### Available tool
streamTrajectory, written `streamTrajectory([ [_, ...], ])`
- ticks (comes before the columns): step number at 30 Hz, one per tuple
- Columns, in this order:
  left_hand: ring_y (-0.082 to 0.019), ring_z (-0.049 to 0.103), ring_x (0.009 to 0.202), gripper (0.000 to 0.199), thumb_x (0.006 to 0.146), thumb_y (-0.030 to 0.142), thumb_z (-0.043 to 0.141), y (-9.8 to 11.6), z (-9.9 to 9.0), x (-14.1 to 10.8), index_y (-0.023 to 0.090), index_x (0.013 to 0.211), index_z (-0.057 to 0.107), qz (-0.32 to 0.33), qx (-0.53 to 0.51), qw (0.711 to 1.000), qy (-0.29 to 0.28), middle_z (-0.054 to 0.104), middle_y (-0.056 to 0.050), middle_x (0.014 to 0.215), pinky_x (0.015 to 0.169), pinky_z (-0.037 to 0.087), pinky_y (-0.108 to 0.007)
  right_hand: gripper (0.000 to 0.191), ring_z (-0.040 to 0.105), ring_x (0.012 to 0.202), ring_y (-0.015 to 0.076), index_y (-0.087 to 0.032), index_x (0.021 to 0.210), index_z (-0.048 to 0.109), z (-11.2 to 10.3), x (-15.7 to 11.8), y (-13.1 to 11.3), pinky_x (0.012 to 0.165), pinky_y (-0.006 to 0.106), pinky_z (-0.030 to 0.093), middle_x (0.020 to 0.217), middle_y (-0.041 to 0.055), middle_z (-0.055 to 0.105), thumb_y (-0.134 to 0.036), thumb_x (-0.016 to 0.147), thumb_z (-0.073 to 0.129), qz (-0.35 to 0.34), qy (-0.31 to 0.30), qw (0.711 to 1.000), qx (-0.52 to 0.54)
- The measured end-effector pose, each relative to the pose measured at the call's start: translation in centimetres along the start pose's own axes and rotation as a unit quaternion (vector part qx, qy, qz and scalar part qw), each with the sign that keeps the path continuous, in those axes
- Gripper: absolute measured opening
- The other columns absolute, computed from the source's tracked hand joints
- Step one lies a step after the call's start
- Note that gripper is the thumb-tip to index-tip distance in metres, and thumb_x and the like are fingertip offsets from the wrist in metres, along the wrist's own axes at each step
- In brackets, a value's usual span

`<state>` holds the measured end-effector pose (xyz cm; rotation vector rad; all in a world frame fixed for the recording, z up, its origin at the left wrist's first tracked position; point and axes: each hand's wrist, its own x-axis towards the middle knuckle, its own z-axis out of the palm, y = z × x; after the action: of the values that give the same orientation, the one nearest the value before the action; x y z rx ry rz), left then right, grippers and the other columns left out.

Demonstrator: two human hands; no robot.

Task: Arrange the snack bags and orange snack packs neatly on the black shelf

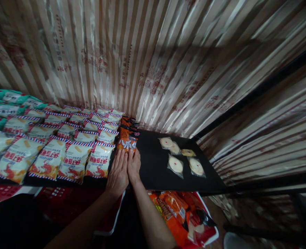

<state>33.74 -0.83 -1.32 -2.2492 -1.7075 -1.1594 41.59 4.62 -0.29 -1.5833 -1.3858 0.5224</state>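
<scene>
An orange snack bag (128,135) lies on the black shelf (153,155), at the right end of the rows of white shrimp snack bags (76,160). Its lower end is covered by my two hands, side by side. My left hand (118,170) is laid flat with its fingers stretched out over the bag's lower left part. Against the lower right part rests my right hand (134,164), fingers pointing away from me and partly hidden. Another orange bag (128,121) shows just behind the first one.
Several round, flat items in clear wrappers (175,164) lie on the shelf's right part. Teal bags (11,103) fill the far left. Below the shelf front stand a red and white basket of orange packages (173,207) and another red basket (118,216). Striped sheeting (147,62) hangs behind.
</scene>
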Motion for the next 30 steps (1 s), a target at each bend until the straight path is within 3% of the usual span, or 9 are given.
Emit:
streamTrajectory([
  [12, -0.024, 0.019, 0.138, 0.056, 0.084, 0.007, 0.033, -0.1, -0.3, -0.1, 0.009, 0.141, 0.027, 0.017, -0.002, 1.000, 0.006, 0.038, -0.016, 0.143, 0.108, 0.032, -0.046, 0.054, 0.050, 0.114, 0.0241, -0.013, 0.122, 0.051, -0.8, -0.2, -0.2, 0.097, 0.040, 0.036, 0.121, 0.0152, 0.057, -0.051, 0.090, 0.029, 0.008, 0.003, 0.999, 0.032],
  [23, -0.024, 0.029, 0.135, 0.050, 0.077, 0.005, 0.036, -0.3, -1.2, -0.7, 0.007, 0.125, 0.049, 0.070, -0.015, 0.997, -0.001, 0.046, -0.017, 0.137, 0.106, 0.037, -0.045, 0.050, 0.045, 0.122, 0.0219, -0.013, 0.124, 0.050, -3.3, -4.0, -0.5, 0.104, 0.041, 0.032, 0.128, 0.0152, 0.053, -0.046, 0.090, 0.031, -0.011, 0.042, 0.998, 0.047],
  [30, -0.022, 0.040, 0.129, 0.038, 0.081, 0.007, 0.035, 3.1, -1.8, -2.4, 0.013, 0.111, 0.058, 0.077, -0.118, 0.990, 0.001, 0.053, -0.013, 0.130, 0.102, 0.043, -0.042, 0.041, 0.051, 0.116, 0.0207, -0.015, 0.117, 0.054, -5.9, -6.9, 0.5, 0.101, 0.042, 0.037, 0.121, 0.0135, 0.058, -0.037, 0.090, 0.034, -0.018, 0.073, 0.997, 0.021],
])
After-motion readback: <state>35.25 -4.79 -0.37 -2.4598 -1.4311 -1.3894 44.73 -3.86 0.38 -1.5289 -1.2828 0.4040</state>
